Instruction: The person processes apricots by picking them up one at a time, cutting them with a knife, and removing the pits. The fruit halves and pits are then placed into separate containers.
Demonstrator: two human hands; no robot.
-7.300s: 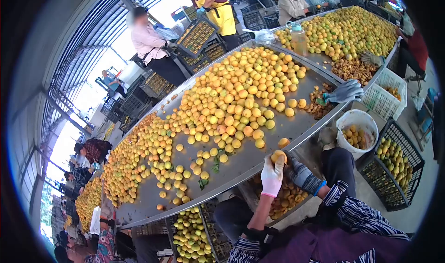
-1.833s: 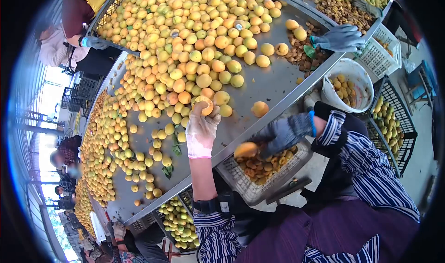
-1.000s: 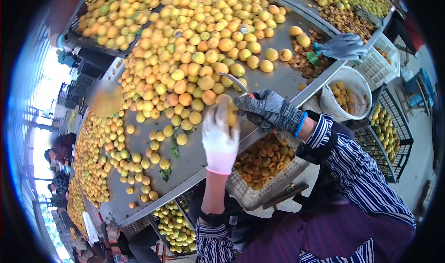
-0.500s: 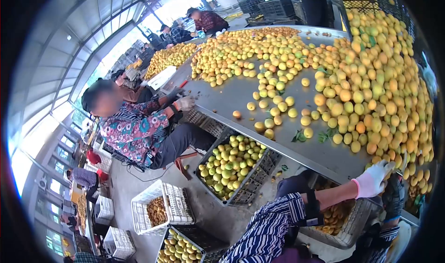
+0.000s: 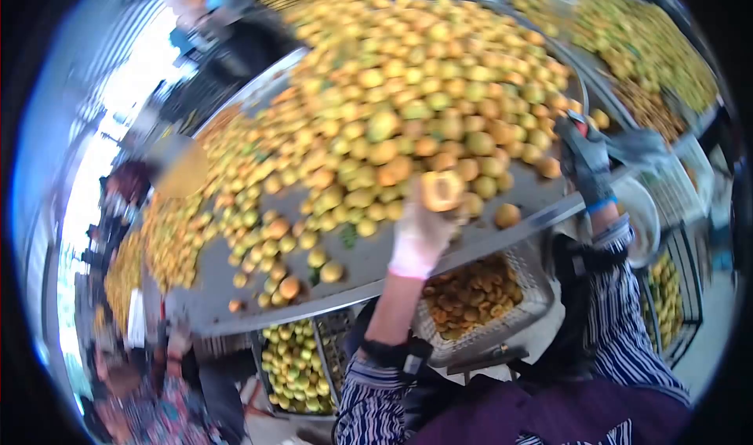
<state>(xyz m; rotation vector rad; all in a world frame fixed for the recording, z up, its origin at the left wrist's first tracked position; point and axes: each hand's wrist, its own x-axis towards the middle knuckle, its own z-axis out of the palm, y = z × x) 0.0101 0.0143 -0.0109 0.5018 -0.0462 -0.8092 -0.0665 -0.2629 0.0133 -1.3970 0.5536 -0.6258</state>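
Note:
My left hand (image 5: 427,237), in a white glove, is closed round a cut orange fruit (image 5: 441,190) whose open inside faces up. It is above the near edge of the metal table (image 5: 518,220). To the right, my right hand (image 5: 584,158), in a grey glove, is closed on a small tool with a red part (image 5: 580,125), partly hidden by the fingers. A large heap of yellow-orange fruit (image 5: 423,76) lies beyond both hands.
Below the table edge stands a pale crate (image 5: 541,300) of cut fruit. Crates of greenish fruit (image 5: 294,366) stand at lower left and right. A person (image 5: 169,406) sits at lower left. Another fruit-covered table (image 5: 612,96) is at upper right.
The camera view has swung round to the right, with blur. Both hands now show near the middle and right, apart from each other, and the cut fruit in my left hand has become visible.

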